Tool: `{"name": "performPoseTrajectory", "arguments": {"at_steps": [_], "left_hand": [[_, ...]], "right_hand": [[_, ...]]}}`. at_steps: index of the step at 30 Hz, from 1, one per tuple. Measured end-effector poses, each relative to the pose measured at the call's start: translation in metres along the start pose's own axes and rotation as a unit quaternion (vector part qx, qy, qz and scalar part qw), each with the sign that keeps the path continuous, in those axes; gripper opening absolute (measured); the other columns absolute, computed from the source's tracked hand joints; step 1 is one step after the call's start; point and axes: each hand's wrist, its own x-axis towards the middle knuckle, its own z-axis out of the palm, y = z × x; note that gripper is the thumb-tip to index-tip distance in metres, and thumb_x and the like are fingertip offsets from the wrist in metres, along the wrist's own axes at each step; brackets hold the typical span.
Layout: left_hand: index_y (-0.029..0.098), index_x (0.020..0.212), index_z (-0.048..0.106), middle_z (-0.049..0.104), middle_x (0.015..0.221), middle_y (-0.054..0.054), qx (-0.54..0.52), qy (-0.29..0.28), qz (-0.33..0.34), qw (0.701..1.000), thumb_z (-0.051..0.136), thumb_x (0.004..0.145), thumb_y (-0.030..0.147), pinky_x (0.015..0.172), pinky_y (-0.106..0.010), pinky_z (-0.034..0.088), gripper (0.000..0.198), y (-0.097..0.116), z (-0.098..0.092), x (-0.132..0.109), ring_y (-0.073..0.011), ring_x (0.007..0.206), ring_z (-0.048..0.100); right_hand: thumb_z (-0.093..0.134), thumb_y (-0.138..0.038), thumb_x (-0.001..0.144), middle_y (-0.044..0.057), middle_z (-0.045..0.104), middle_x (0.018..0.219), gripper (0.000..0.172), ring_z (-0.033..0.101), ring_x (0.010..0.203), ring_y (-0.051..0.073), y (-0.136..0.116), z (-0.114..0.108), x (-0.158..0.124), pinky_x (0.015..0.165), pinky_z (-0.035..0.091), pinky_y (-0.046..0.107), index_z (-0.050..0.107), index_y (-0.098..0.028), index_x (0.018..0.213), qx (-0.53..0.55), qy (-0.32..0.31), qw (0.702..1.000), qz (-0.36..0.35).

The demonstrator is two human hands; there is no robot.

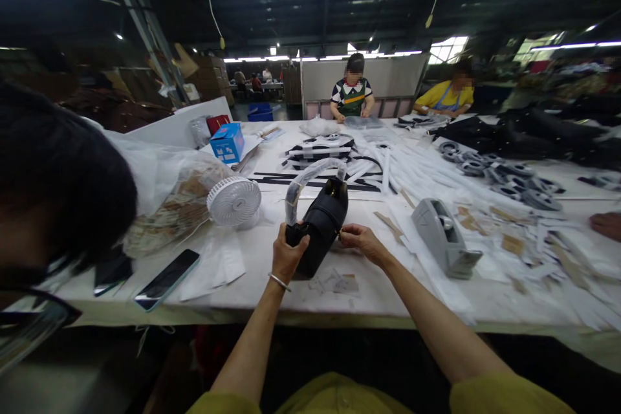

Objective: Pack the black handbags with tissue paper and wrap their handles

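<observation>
A black handbag [324,220] stands tilted on the white table in front of me. Its handle [303,180] arches up and is wrapped in clear and white film. My left hand [287,252] grips the bag's near left end, thumb lying over the top edge. On the other side, my right hand [361,240] has its fingertips pinched at the bag's right edge, by a small gold-coloured piece. What those fingertips hold is too small to make out. Small paper scraps [339,282] lie just below the bag.
A grey tape dispenser [439,239] stands to the right, near paper scraps and rolled straps [504,174]. To the left are a white fan [234,200], a phone [168,278] and a blue box [227,142]. One person leans in at far left; others sit across the table.
</observation>
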Motion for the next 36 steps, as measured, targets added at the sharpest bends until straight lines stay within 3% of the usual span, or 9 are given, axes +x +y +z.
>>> {"name": "performPoseTrajectory", "arguments": {"at_steps": [4, 11, 28, 36], "left_hand": [[0.023, 0.106, 0.061, 0.071, 0.102, -0.003, -0.005, -0.004, -0.001, 1.000, 0.071, 0.075, 0.034, 0.085, -0.031, 0.051, 0.034, 0.000, 0.000, 0.000, -0.0200, 0.092, 0.067], [0.022, 0.104, 0.063, 0.071, 0.101, -0.003, -0.035, -0.007, -0.003, 0.999, 0.072, 0.075, 0.033, 0.089, -0.031, 0.050, 0.032, -0.006, 0.000, 0.004, -0.0197, 0.094, 0.066], [0.017, 0.087, 0.063, 0.067, 0.080, -0.001, -0.090, -0.045, -0.053, 0.994, 0.077, 0.067, 0.039, 0.073, -0.030, 0.053, 0.033, -0.013, -0.009, 0.022, -0.0170, 0.074, 0.063], [0.018, 0.100, 0.063, 0.070, 0.097, -0.005, -0.077, -0.053, -0.032, 0.995, 0.076, 0.071, 0.039, 0.085, -0.032, 0.051, 0.038, -0.004, -0.010, 0.015, -0.0199, 0.091, 0.065]], "right_hand": [[0.085, -0.042, 0.061, 0.002, 0.067, 0.076, 0.039, 0.059, 0.066, 0.013, -0.002, -0.002, 0.000, 0.070, 0.050, 0.031, 0.069, -0.015, 0.084, 0.001, -0.018, 1.000, -0.001], [0.084, -0.045, 0.061, 0.002, 0.068, 0.083, 0.040, 0.063, 0.077, 0.016, 0.002, 0.004, 0.000, 0.081, 0.052, 0.035, 0.065, -0.017, 0.083, 0.031, -0.020, 0.999, -0.016], [0.083, -0.047, 0.063, 0.001, 0.067, 0.083, 0.040, 0.064, 0.076, 0.016, 0.006, 0.012, 0.001, 0.080, 0.054, 0.036, 0.066, -0.018, 0.083, 0.052, 0.013, 0.998, -0.036], [0.083, -0.047, 0.064, 0.004, 0.070, 0.086, 0.042, 0.065, 0.075, 0.016, 0.006, 0.001, -0.011, 0.076, 0.053, 0.034, 0.070, -0.018, 0.092, 0.032, 0.039, 0.998, -0.035]]}}
